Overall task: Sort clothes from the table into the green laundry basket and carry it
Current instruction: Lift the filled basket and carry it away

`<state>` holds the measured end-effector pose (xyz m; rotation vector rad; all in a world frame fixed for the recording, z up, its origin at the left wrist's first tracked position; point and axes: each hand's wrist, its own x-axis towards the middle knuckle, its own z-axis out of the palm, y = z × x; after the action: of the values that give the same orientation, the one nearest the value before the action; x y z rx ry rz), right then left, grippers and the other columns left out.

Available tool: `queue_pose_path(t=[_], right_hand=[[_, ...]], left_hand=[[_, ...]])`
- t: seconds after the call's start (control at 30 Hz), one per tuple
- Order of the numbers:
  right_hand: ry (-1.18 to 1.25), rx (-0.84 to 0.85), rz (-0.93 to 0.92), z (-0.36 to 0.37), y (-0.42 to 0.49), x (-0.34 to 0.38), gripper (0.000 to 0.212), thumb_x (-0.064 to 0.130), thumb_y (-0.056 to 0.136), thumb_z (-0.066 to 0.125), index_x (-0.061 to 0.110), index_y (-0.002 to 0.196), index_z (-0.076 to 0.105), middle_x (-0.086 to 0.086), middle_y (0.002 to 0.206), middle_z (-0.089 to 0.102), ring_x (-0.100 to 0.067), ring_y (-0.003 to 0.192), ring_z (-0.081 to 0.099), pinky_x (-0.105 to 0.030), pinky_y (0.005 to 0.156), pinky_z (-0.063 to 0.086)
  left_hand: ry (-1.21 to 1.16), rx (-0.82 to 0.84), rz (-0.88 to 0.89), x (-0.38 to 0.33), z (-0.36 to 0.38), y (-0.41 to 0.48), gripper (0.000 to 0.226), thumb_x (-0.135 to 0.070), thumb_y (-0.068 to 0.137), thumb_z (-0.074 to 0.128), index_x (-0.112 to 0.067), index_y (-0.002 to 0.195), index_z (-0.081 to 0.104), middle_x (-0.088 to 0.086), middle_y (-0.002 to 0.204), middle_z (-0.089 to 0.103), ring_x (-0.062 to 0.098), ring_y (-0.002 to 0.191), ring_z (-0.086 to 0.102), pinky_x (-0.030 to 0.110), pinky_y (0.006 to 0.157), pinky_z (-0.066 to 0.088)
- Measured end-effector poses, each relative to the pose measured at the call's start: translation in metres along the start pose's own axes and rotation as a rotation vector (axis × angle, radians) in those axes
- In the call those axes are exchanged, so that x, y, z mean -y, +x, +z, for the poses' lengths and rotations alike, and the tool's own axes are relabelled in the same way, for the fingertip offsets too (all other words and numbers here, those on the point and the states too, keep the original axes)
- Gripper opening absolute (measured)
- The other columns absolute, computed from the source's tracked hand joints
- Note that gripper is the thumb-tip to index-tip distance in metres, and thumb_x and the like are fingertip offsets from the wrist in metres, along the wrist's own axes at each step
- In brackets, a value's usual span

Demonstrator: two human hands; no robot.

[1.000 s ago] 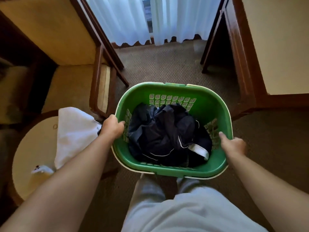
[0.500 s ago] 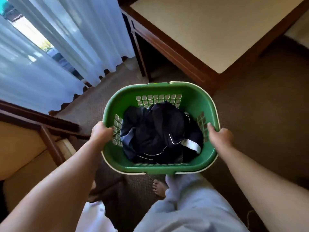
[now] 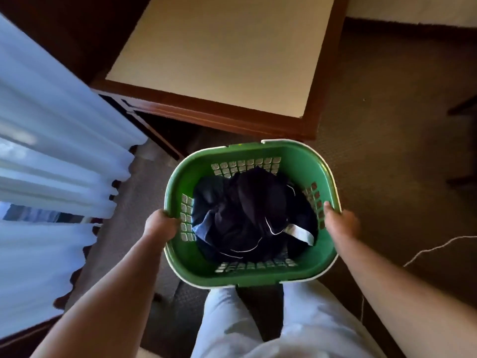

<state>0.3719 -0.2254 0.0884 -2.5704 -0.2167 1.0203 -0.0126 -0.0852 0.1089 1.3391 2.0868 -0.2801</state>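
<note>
While the left hand (image 3: 161,226) is gripping the left rim of the basket (image 3: 289,276), the right hand (image 3: 342,224) is gripping the right rim. I am seeing both hands clamped on it, well apart, one on each side. The basket is being held up over the carpet (image 3: 387,164), just in front of the person's light trousers (image 3: 296,326). Dark clothes (image 3: 247,215) with thin white lines are lying bunched up inside it. A table (image 3: 232,55) with a pale top and a brown wood edge is standing just past the far rim. A white curtain (image 3: 51,125) is hanging on the left. A thin white cord (image 3: 438,248) is lying on the carpet to the right.
</note>
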Motion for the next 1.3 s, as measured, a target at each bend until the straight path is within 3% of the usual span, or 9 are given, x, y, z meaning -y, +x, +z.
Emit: queue_pose_path(t=[0.27, 0.6, 0.7, 0.8, 0.93, 1.0, 1.07, 1.17, 1.3], right_hand=[[0.128, -0.253, 0.119, 0.081, -0.023, -0.018, 0.063, 0.056, 0.097, 0.055, -0.005, 0.104, 0.068, -0.028, 0.104, 0.068, -0.044, 0.094, 0.065, -0.042, 0.069, 0.045], [0.175, -0.345, 0.116, 0.177, -0.008, -0.029, 0.065, 0.059, 0.097, 0.049, -0.003, 0.099, 0.069, -0.028, 0.097, 0.069, -0.046, 0.089, 0.066, -0.044, 0.071, 0.048], [0.149, -0.325, 0.111, 0.192, 0.001, -0.034, 0.059, 0.054, 0.101, 0.05, -0.003, 0.103, 0.067, -0.026, 0.097, 0.068, -0.042, 0.088, 0.066, -0.038, 0.066, 0.045], [0.1, -0.295, 0.057, 0.198, 0.01, -0.032, 0.055, 0.049, 0.103, 0.049, -0.003, 0.108, 0.065, -0.027, 0.103, 0.068, -0.042, 0.091, 0.066, -0.035, 0.067, 0.04], [-0.037, -0.248, 0.066, 0.192, 0.011, -0.02, 0.064, 0.046, 0.102, 0.053, -0.002, 0.143, 0.043, -0.03, 0.132, 0.059, -0.047, 0.118, 0.06, -0.048, 0.092, 0.05], [-0.174, -0.223, -0.015, 0.19, 0.003, -0.016, 0.082, 0.045, 0.098, 0.057, 0.004, 0.158, 0.019, -0.027, 0.15, 0.045, -0.045, 0.131, 0.051, -0.051, 0.103, 0.046], [-0.325, -0.243, -0.188, 0.189, -0.008, -0.01, 0.089, 0.046, 0.097, 0.057, 0.007, 0.161, 0.009, -0.023, 0.162, 0.027, -0.042, 0.145, 0.035, -0.053, 0.115, 0.036], [-0.549, -0.21, -0.427, 0.195, -0.02, 0.0, 0.081, 0.051, 0.1, 0.045, 0.011, 0.162, 0.012, -0.017, 0.168, 0.017, -0.039, 0.153, 0.019, -0.057, 0.12, 0.024], [-0.535, -0.089, -0.628, 0.206, -0.037, 0.008, 0.074, 0.053, 0.1, 0.036, 0.009, 0.158, 0.028, -0.011, 0.166, 0.026, -0.035, 0.153, 0.023, -0.057, 0.121, 0.022]], left_hand=[[0.123, 0.055, 0.197, -0.015, -0.022, 0.099, 0.017, -0.006, 0.088, 0.065, 0.003, 0.101, 0.072, 0.007, 0.072, 0.058, 0.031, 0.08, 0.062, 0.035, 0.072, 0.05], [0.101, 0.025, 0.272, -0.017, -0.007, 0.195, 0.013, -0.006, 0.087, 0.069, 0.001, 0.097, 0.072, 0.014, 0.077, 0.064, 0.036, 0.083, 0.066, 0.041, 0.074, 0.053], [0.084, 0.032, 0.272, -0.016, 0.0, 0.213, 0.017, -0.009, 0.087, 0.069, 0.001, 0.101, 0.072, 0.021, 0.09, 0.07, 0.041, 0.091, 0.069, 0.05, 0.082, 0.06], [0.036, 0.076, 0.256, -0.016, 0.005, 0.217, 0.023, -0.013, 0.086, 0.068, -0.005, 0.108, 0.07, 0.014, 0.092, 0.069, 0.039, 0.095, 0.069, 0.051, 0.088, 0.06], [0.04, 0.108, 0.223, -0.029, 0.011, 0.204, 0.05, -0.018, 0.087, 0.066, -0.007, 0.133, 0.05, 0.017, 0.112, 0.062, 0.038, 0.101, 0.063, 0.048, 0.09, 0.055], [0.096, 0.128, 0.248, -0.03, 0.018, 0.195, 0.069, -0.018, 0.09, 0.068, -0.003, 0.146, 0.031, 0.024, 0.133, 0.053, 0.044, 0.12, 0.056, 0.051, 0.1, 0.049], [0.171, 0.148, 0.3, -0.027, 0.024, 0.182, 0.094, -0.019, 0.091, 0.068, 0.0, 0.16, 0.007, 0.027, 0.161, 0.025, 0.045, 0.147, 0.031, 0.055, 0.119, 0.033], [0.338, 0.148, 0.378, -0.021, 0.032, 0.155, 0.098, -0.024, 0.096, 0.06, -0.008, 0.164, -0.008, 0.023, 0.172, -0.007, 0.038, 0.16, -0.002, 0.057, 0.126, 0.01], [0.428, 0.181, 0.584, -0.01, 0.047, 0.127, 0.093, -0.03, 0.098, 0.054, -0.012, 0.166, -0.008, 0.014, 0.174, -0.005, 0.03, 0.161, -0.002, 0.056, 0.127, 0.003]])
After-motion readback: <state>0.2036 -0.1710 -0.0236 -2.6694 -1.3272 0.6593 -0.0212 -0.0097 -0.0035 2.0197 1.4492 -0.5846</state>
